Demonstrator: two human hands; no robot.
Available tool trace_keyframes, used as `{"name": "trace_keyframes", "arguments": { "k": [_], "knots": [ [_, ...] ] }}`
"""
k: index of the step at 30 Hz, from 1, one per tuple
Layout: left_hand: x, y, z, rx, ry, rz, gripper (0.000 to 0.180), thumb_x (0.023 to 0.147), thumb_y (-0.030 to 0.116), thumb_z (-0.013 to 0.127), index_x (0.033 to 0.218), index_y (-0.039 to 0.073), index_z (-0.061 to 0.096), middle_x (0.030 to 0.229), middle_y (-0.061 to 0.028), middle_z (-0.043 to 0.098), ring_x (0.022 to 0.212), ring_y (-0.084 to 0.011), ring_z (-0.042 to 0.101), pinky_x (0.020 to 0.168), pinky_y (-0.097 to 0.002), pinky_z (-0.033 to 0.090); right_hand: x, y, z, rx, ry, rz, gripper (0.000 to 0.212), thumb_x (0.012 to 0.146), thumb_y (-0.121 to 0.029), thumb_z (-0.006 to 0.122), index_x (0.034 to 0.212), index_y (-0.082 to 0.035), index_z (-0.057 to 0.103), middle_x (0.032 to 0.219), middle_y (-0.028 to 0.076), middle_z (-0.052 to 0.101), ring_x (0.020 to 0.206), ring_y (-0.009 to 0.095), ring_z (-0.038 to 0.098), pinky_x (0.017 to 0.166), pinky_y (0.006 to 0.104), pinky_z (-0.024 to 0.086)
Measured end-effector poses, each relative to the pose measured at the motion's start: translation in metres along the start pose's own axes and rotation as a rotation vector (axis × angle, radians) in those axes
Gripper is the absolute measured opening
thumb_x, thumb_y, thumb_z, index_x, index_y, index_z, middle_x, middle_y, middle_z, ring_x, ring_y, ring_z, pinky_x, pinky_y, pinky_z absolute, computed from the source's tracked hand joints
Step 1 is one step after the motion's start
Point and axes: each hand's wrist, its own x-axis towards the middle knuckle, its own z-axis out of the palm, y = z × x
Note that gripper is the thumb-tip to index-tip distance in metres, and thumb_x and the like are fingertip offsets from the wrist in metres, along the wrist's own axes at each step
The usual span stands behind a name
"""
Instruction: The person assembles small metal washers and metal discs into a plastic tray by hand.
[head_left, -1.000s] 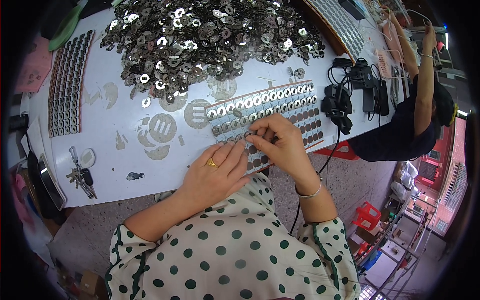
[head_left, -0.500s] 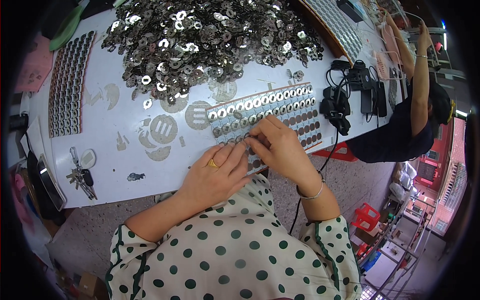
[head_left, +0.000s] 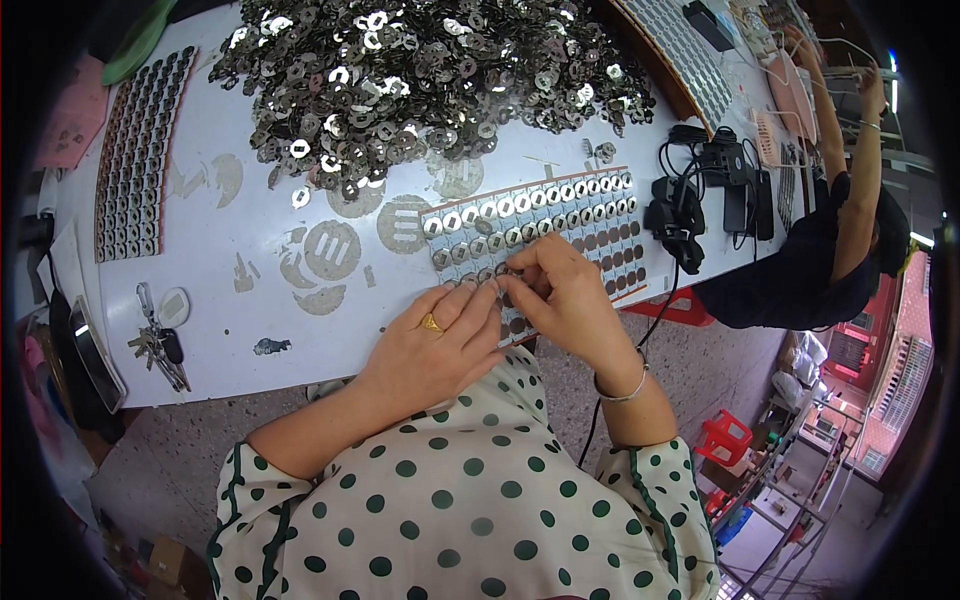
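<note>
Under my hands lies a panel of discs [head_left: 590,217] with orange edge strips and several rows. Its upper rows carry bright metal pieces with square centre holes; the lower rows show dark brown discs. My left hand [head_left: 440,338], with a gold ring, rests over the panel's lower left, fingers bent and together, fingertips on the panel. Whatever lies under them is hidden. My right hand [head_left: 562,300] is closed in a pinch beside those fingertips, on a small metal piece [head_left: 503,270] at the panel surface. That piece is partly covered by the fingers.
A large heap of loose metal pieces [head_left: 420,85] covers the far table. Another filled panel [head_left: 146,160] lies left, near keys [head_left: 160,345]. Black adapters and cables [head_left: 675,220] sit right of my panel. A co-worker [head_left: 835,240] is at the far right, arms raised.
The view has shifted slightly. My hands stay at almost the same spot on the panel, with small finger movements. The co-worker's arms have moved a little.
</note>
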Motion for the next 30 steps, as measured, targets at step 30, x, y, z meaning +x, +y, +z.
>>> {"name": "trace_keyframes", "arguments": {
  "k": [30],
  "knots": [
    [0.002,-0.003,0.000,0.038,0.026,-0.065,0.043,0.077,0.036,0.077,0.108,0.009,0.064,0.138,-0.0126,0.057,0.122,-0.0265,0.053,0.102,-0.0420,0.043,0.008,0.019,-0.009,0.990,-0.026,0.273,0.021,0.095,-0.003,0.067,0.116,0.003,0.065,0.094,0.008,0.071,0.078,0.014,0.071,0.050,0.0213,0.056]
  ]
}}
